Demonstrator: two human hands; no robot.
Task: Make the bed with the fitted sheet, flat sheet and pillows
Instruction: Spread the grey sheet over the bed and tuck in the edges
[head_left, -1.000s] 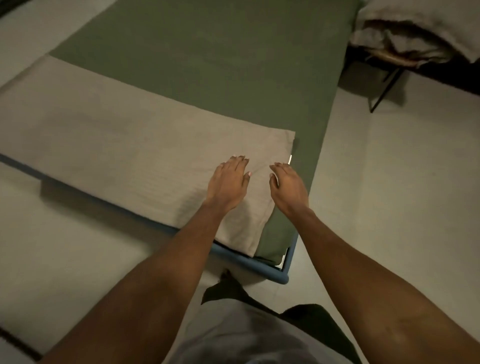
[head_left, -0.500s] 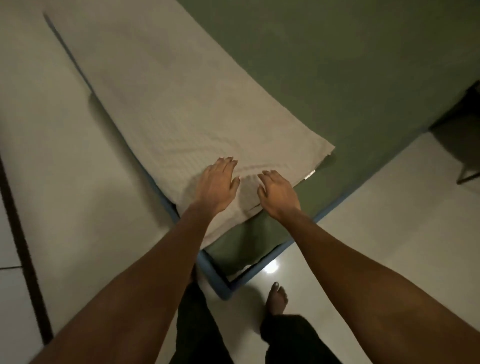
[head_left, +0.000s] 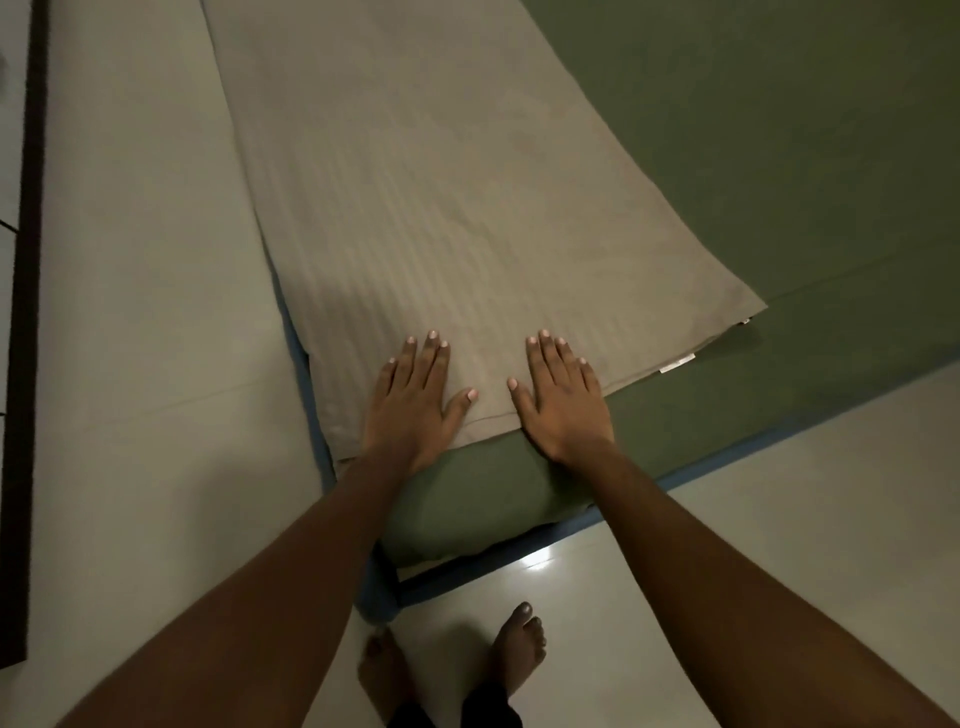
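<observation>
A folded beige flat sheet (head_left: 441, 182) lies as a long band along the left edge of the bed, on top of the green fitted sheet (head_left: 779, 156) that covers the mattress. My left hand (head_left: 413, 400) presses flat on the beige sheet's near end, fingers straight. My right hand (head_left: 563, 400) lies flat beside it, fingers on the beige sheet and palm on the green corner. A small white label (head_left: 675, 362) sticks out at the beige sheet's near edge. No pillows are in view.
The blue bed frame (head_left: 519, 551) shows at the near corner, right above my bare feet (head_left: 514, 649). Pale tiled floor (head_left: 130, 312) runs on the left and the right of the bed. A dark strip (head_left: 26, 312) borders the far left.
The view has swung round to the bed's corner. Both hands have stayed flat on the beige sheet's near end and have spread a little apart.
</observation>
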